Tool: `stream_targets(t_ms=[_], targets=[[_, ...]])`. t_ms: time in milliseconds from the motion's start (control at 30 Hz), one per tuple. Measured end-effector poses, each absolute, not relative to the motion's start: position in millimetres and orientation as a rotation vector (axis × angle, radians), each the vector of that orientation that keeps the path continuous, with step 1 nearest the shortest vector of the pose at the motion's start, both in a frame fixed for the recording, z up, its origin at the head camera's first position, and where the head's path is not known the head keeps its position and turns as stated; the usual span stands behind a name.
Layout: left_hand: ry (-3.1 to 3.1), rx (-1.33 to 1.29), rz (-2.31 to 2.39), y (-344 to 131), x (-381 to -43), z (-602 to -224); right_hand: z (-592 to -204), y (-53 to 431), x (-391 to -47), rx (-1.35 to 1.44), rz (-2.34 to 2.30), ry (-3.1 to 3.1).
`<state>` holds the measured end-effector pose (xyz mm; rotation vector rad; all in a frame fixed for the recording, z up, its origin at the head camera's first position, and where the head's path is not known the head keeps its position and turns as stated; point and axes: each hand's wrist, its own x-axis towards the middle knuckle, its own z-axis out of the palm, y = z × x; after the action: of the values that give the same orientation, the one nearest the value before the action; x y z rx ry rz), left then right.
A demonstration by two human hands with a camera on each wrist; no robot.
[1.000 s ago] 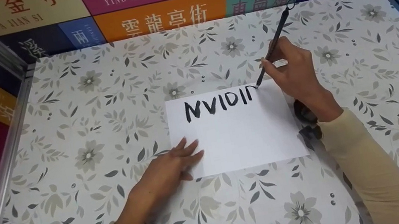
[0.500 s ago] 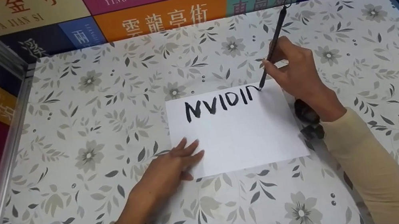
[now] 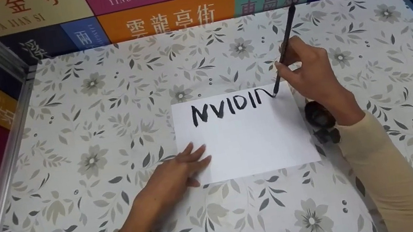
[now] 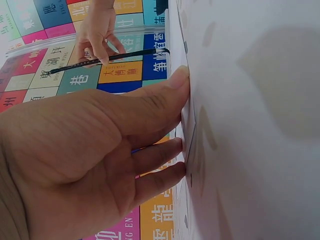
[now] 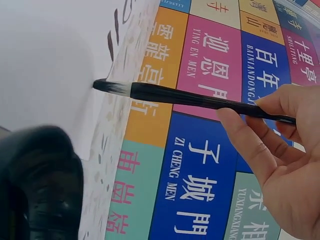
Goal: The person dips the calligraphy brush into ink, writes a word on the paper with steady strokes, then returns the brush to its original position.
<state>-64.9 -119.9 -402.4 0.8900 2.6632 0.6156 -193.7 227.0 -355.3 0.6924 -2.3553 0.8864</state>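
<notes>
A black writing brush (image 3: 287, 41) slants between the thumb and fingers of my right hand (image 3: 309, 67), which pinches its handle. Its inked bristle tip (image 5: 107, 86) touches a white sheet of paper (image 3: 252, 137) near the upper right corner. Black brushed letters (image 3: 226, 108) run along the top of the sheet, reading NVIDI plus an arched stroke that ends at the tip. My left hand (image 3: 170, 176) rests with spread fingers on the sheet's lower left edge. In the left wrist view its fingertips (image 4: 176, 80) press down on the surface.
The sheet lies on a table (image 3: 50, 159) with a grey floral covering. Colourful panels (image 3: 169, 17) with Chinese lettering stand behind and at both sides. Black wrist devices (image 3: 323, 121) sit under both forearms, the right one close to the paper's right edge.
My right hand has moved slightly right and toward me with the brush. The last stroke has grown longer, down and to the right. The left hand stays in place.
</notes>
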Motion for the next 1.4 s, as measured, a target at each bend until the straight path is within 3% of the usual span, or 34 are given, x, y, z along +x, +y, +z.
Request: stream_targets(t_ms=[1400], targets=[[2.677,0.895,0.631,-119.7,-63.8,-402.3,-367.9,223.8,-200.3,0.717,1.030,-2.282]])
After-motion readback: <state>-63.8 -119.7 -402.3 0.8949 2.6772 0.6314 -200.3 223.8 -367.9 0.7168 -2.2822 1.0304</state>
